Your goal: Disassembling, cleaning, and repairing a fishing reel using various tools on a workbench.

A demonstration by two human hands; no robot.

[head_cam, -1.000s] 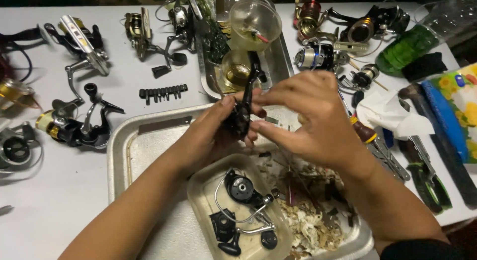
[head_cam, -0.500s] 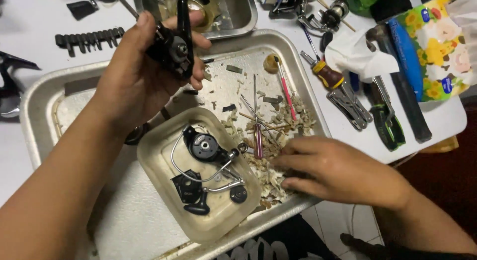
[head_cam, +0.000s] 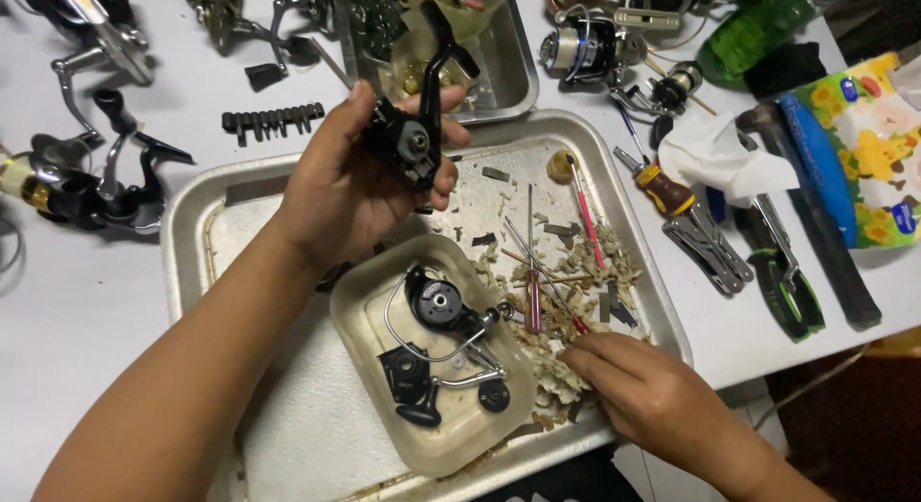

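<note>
My left hand is shut on a black fishing reel body and holds it upright above the back of a large metal tray. My right hand rests low at the tray's front right corner, fingertips in a heap of pale scraps; whether it pinches anything I cannot tell. Just left of those fingers lie a red-handled screwdriver and a thin pink tool. A shallow plastic dish in the tray holds a black rotor with a wire bail and small black parts.
Several fishing reels lie on the white table at the left and back. A smaller metal tray sits behind. Pliers, a yellow-handled screwdriver, a bit strip, a crumpled tissue and a patterned pack lie to the right.
A second ago both hands held the reel body together. The right hand let go and dropped to the scraps at the tray's front right; the left hand still holds the reel body.
</note>
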